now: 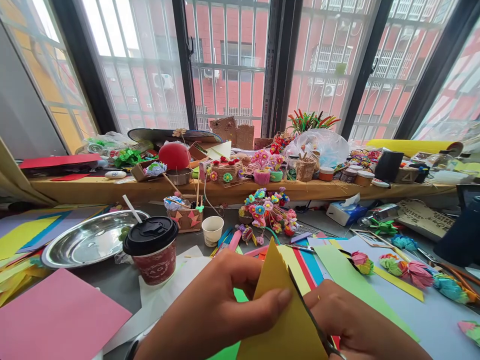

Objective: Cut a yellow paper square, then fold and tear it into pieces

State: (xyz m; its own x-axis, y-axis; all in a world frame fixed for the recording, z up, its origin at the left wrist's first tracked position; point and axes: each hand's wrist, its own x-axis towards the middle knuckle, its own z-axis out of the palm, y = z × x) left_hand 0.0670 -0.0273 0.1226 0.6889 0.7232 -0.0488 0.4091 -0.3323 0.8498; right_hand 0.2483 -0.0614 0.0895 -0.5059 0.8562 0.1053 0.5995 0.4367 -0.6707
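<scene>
My left hand [228, 305] pinches a folded sheet of yellow paper [285, 330], thumb on the near face and fingers behind it. The paper stands with its pointed corner up, and its upper right edge looks notched. My right hand [345, 315] is closed round a pair of scissors [309, 312], whose dark blade lies along the paper's right edge. The handles are mostly hidden by the hand and the bottom of the picture. Beneath both hands lie coloured sheets, among them a light green strip [360, 285].
Left of my hands stand a lidded paper cup [155, 260] with a straw, a metal tray [75, 245] and pink paper [56, 320]. A small paper cup [212, 231] and yarn flowers [266, 210] are ahead. Paper flowers [416, 272] lie right. A crowded windowsill [225, 191] runs behind.
</scene>
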